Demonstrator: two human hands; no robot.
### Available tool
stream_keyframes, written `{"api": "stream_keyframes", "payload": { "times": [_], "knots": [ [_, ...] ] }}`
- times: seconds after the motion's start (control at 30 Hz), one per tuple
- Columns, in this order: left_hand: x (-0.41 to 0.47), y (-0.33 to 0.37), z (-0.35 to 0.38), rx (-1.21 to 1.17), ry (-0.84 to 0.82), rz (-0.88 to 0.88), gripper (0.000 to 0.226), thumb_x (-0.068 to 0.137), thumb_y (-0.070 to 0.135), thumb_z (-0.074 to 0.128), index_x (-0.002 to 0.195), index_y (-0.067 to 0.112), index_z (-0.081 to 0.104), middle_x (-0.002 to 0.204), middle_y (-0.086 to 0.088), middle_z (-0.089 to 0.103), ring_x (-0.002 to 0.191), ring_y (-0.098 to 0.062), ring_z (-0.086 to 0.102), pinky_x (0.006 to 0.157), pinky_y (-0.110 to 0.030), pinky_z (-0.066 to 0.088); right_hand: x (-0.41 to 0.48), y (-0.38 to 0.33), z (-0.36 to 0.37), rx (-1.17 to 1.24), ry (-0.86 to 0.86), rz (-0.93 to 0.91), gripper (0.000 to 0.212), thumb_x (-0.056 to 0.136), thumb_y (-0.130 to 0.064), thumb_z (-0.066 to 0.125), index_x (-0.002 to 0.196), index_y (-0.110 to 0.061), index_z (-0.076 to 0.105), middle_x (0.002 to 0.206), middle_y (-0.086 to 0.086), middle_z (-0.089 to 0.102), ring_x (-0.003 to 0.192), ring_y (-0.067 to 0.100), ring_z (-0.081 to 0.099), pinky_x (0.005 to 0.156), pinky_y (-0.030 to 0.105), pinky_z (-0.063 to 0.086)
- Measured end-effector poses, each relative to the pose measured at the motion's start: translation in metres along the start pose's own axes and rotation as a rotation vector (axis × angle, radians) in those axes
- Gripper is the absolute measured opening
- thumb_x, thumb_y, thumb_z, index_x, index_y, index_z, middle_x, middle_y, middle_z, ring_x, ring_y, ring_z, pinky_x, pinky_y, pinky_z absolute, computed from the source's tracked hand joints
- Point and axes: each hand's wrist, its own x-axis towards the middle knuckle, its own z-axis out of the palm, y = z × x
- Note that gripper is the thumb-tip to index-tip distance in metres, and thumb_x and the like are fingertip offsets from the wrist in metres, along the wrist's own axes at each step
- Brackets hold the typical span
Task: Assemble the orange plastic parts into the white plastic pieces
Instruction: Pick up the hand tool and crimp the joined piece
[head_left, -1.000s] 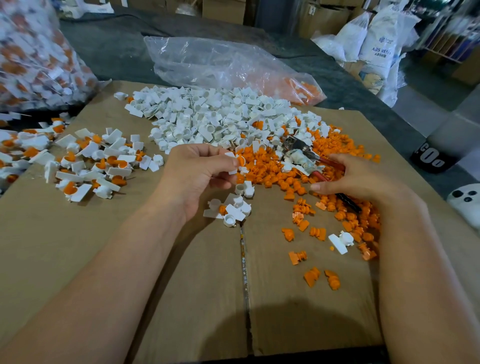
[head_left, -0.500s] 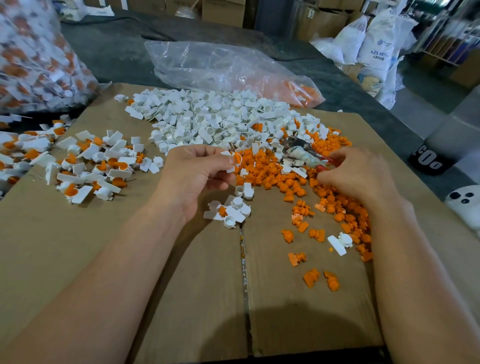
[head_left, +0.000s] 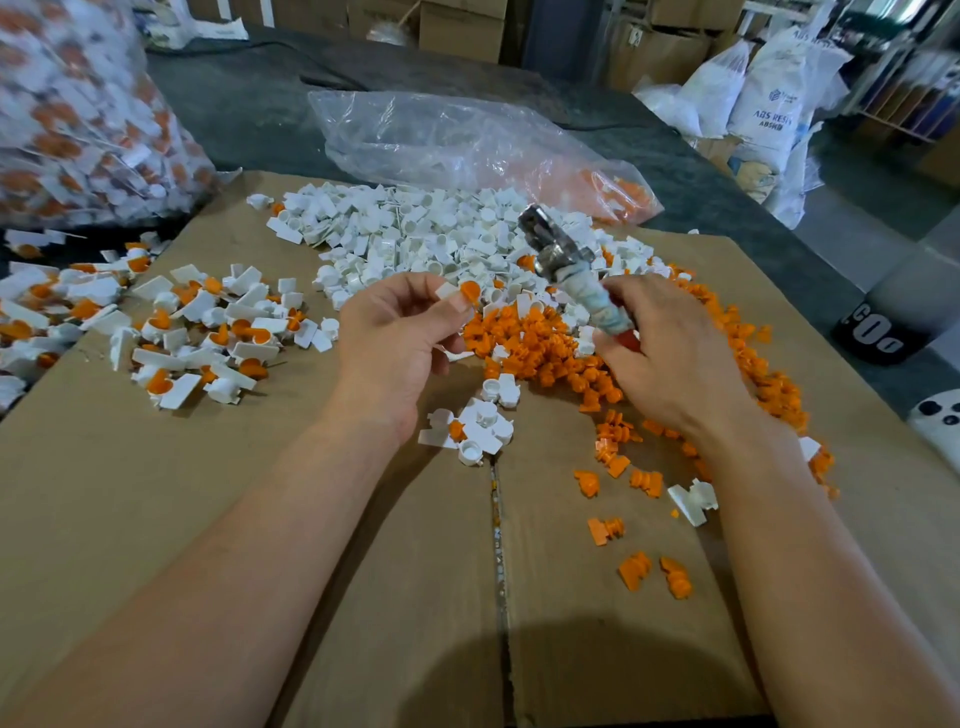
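Observation:
My left hand pinches a small white piece with an orange part set in it, held above the cardboard. My right hand grips a small metal tool with a cloth-wrapped, red handle, its head raised over the parts and pointing up-left. A heap of loose white pieces lies behind my hands. Loose orange parts spread below and to the right of it. Assembled white-and-orange pieces lie at the left.
The work surface is flattened cardboard with a seam down the middle. A clear plastic bag with some orange parts lies behind the piles. A large bag of assembled pieces stands at far left. White sacks stand at back right.
My right hand has picked the tool up from the pile and raised it, head upward. My left hand has lifted slightly with its piece.

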Motion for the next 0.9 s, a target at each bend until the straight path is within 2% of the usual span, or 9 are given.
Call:
{"api": "stream_keyframes", "payload": {
  "times": [0.13, 0.3, 0.4, 0.5, 0.6, 0.73, 0.9],
  "knots": [
    [0.0, -0.001, 0.002, -0.015, 0.019, 0.044, 0.018, 0.08, -0.001, 0.064, 0.071, 0.013, 0.058, 0.053, 0.008, 0.061, 0.042, -0.006, 0.049, 0.04, -0.017, 0.036, -0.003, -0.009, 0.003, 0.011, -0.035, -0.034, 0.041, 0.083, -0.019, 0.057, 0.122, -0.012, 0.048, 0.11, 0.009, 0.058, 0.101, 0.025, 0.048, 0.078, 0.027, 0.028],
    [-0.001, 0.001, 0.001, -0.039, 0.007, 0.079, 0.014, 0.079, 0.004, 0.066, 0.072, 0.013, 0.057, 0.053, 0.009, 0.06, 0.043, -0.005, 0.048, 0.042, -0.018, 0.036, -0.004, -0.018, 0.004, -0.009, -0.079, -0.097, 0.043, 0.082, -0.021, 0.059, 0.123, -0.011, 0.049, 0.114, 0.008, 0.057, 0.103, 0.022, 0.049, 0.086, 0.026, 0.028],
    [0.0, 0.0, 0.0, -0.05, 0.009, 0.092, 0.014, 0.079, 0.003, 0.065, 0.072, 0.013, 0.058, 0.052, 0.009, 0.058, 0.042, -0.005, 0.047, 0.041, -0.018, 0.035, -0.005, -0.019, 0.006, -0.002, -0.09, -0.131, 0.043, 0.082, -0.021, 0.06, 0.122, -0.011, 0.049, 0.113, 0.007, 0.058, 0.101, 0.021, 0.048, 0.079, 0.017, 0.02],
    [0.001, 0.0, 0.0, -0.052, 0.011, 0.097, 0.015, 0.079, 0.002, 0.065, 0.072, 0.012, 0.057, 0.051, 0.009, 0.057, 0.041, -0.005, 0.047, 0.04, -0.017, 0.035, -0.005, -0.019, 0.005, 0.012, -0.098, -0.14, 0.041, 0.082, -0.021, 0.059, 0.121, -0.01, 0.05, 0.112, 0.008, 0.058, 0.1, 0.021, 0.047, 0.075, 0.015, 0.017],
    [0.002, -0.002, -0.001, -0.059, 0.002, 0.099, 0.016, 0.079, 0.002, 0.065, 0.071, 0.013, 0.058, 0.051, 0.009, 0.058, 0.042, -0.005, 0.048, 0.039, -0.016, 0.035, -0.005, -0.019, 0.005, 0.028, -0.127, -0.139, 0.035, 0.083, -0.021, 0.057, 0.116, -0.012, 0.05, 0.107, 0.007, 0.057, 0.096, 0.021, 0.047, 0.069, 0.019, 0.021],
    [0.002, -0.002, -0.001, -0.066, -0.015, 0.104, 0.016, 0.079, 0.0, 0.065, 0.071, 0.013, 0.058, 0.051, 0.009, 0.058, 0.042, -0.006, 0.048, 0.039, -0.016, 0.035, -0.007, -0.022, 0.002, 0.113, -0.169, -0.102, 0.02, 0.084, -0.018, 0.055, 0.103, -0.015, 0.053, 0.091, 0.001, 0.055, 0.083, 0.019, 0.047, 0.064, 0.033, 0.034],
    [0.001, -0.002, -0.001, -0.055, -0.011, 0.099, 0.016, 0.08, 0.0, 0.063, 0.071, 0.012, 0.057, 0.05, 0.009, 0.057, 0.043, -0.005, 0.049, 0.038, -0.017, 0.036, -0.008, -0.022, 0.003, 0.209, -0.179, -0.052, 0.011, 0.082, -0.013, 0.055, 0.092, -0.018, 0.053, 0.07, -0.006, 0.049, 0.069, 0.018, 0.047, 0.058, 0.035, 0.037]
  ]
}}
